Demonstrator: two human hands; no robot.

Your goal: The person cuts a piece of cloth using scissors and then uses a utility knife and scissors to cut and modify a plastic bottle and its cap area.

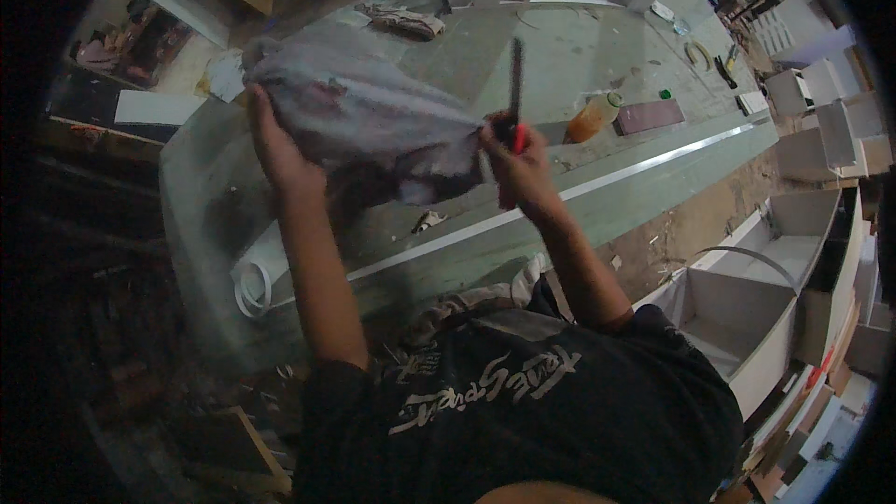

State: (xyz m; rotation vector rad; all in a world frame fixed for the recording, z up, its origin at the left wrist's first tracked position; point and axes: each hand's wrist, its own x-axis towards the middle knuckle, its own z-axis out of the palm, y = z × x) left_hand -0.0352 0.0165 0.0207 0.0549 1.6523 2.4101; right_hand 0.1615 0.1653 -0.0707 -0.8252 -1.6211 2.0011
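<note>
A large piece of grey cloth with dark stains (373, 112) is held raised above the pale green counter (569, 56), and by it a part of the counter is hidden. The cloth is blurred, so its folds cannot be read well. The fingers of the left hand (287, 163) are mostly covered by the cloth; only the thumb side is seen upright against its left end, and it cannot be told whether the fingers are closed. By the right hand (523, 168), a long thin tool with a dark blade and a red part (517, 84) is gripped, with the blade pointed upward, while the right end of the cloth is pinched beside it and drawn into a narrow point. The lower end of the tool is partly hidden by the fingers. Both forearms are stretched forward, the left one nearly upright, the right one slanted to the left. To the right of the right hand, a bottle of orange liquid (592, 119) and a flat brownish block (651, 117) are seen. The far left is lost in darkness.
</note>
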